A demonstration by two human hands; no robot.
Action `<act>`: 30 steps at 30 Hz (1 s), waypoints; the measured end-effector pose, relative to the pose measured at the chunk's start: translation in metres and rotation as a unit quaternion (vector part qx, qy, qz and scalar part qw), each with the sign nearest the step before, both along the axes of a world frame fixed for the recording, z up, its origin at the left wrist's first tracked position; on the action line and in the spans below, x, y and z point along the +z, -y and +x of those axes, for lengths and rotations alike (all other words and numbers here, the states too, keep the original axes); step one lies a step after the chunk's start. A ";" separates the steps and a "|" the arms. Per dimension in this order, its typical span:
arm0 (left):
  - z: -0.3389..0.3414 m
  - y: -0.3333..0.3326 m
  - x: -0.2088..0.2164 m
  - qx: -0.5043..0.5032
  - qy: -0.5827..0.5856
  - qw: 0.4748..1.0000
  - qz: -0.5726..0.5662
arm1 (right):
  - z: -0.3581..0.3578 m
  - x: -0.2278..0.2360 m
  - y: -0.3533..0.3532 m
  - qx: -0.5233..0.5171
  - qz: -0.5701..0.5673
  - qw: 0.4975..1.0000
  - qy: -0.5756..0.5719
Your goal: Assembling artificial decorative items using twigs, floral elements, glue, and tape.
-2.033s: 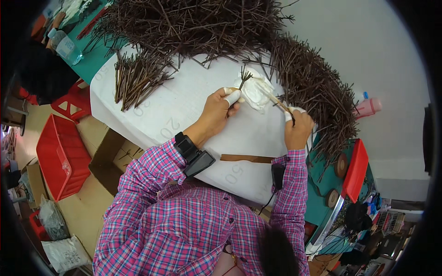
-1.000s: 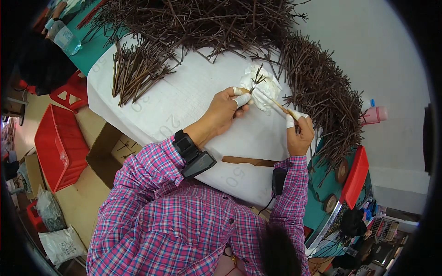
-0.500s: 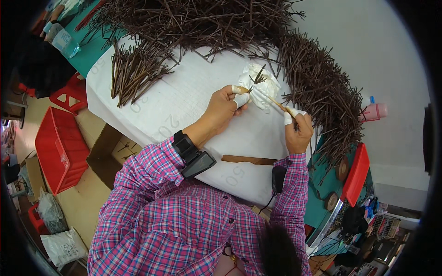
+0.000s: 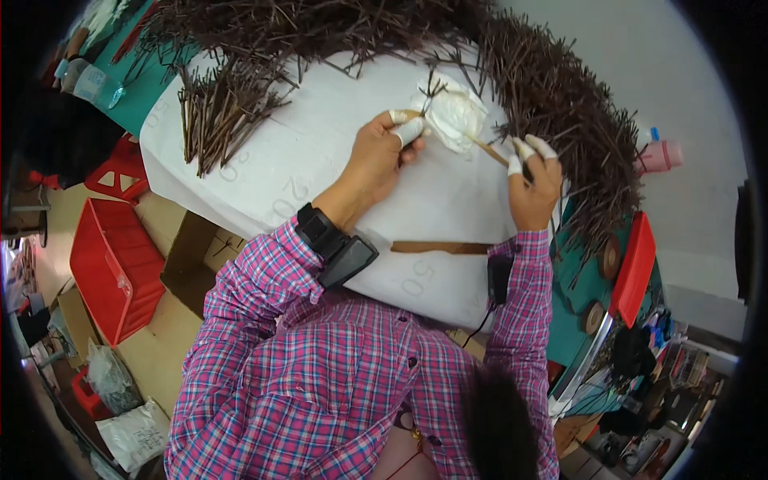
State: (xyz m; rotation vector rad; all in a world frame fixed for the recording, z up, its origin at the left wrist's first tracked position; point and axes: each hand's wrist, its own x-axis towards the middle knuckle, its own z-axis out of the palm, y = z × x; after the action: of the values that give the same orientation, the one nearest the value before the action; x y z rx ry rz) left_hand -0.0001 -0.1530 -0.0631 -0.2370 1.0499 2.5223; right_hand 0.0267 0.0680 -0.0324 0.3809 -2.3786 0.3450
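Note:
My left hand (image 4: 382,152), with white finger covers on its thumb and index finger, is closed in a pinch on a small dark brown twig (image 4: 432,86). The forked tips of the twig stand over a glossy white, paste-like patch (image 4: 458,112) on the white sheet (image 4: 320,120). To the right, my right hand (image 4: 534,180) also wears white finger covers. Its fingers are spread apart beside a thin tan stick (image 4: 490,150), whose far end lies at the edge of the white patch. The near end of the stick is close to my thumb.
A small twig bundle (image 4: 224,112) lies at the left of the sheet. Heaped brown twigs (image 4: 552,96) line the far and right sides. A flat brown strip (image 4: 440,247) lies near me. Tape rolls (image 4: 592,318) and a red tray (image 4: 634,268) sit right; a red crate (image 4: 120,268) stands left.
My left hand has raised the twig, whose forked tips now point away from me. My right hand has moved slightly right and away from me, and its fingers have opened from around the stick.

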 end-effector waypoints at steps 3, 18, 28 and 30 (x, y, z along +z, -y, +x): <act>-0.003 0.001 0.000 0.005 -0.018 1.000 0.007 | 0.009 0.013 0.003 0.014 -0.047 0.999 -0.017; 0.043 0.030 0.023 -0.050 -0.037 0.997 0.049 | 0.087 0.023 0.043 0.160 0.056 0.923 0.346; 0.081 0.071 0.022 -0.086 -0.027 0.994 0.054 | 0.109 0.026 0.046 0.150 0.020 0.919 0.365; 0.085 0.073 0.020 -0.092 -0.016 0.993 0.073 | 0.113 0.024 0.047 0.158 0.041 0.913 0.374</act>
State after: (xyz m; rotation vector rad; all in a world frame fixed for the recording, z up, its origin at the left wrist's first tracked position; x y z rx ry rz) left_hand 0.0852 -0.2261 -0.0431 -0.0558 0.8510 2.4278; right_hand 0.1399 0.0214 -0.0081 0.7926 -3.0880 0.6288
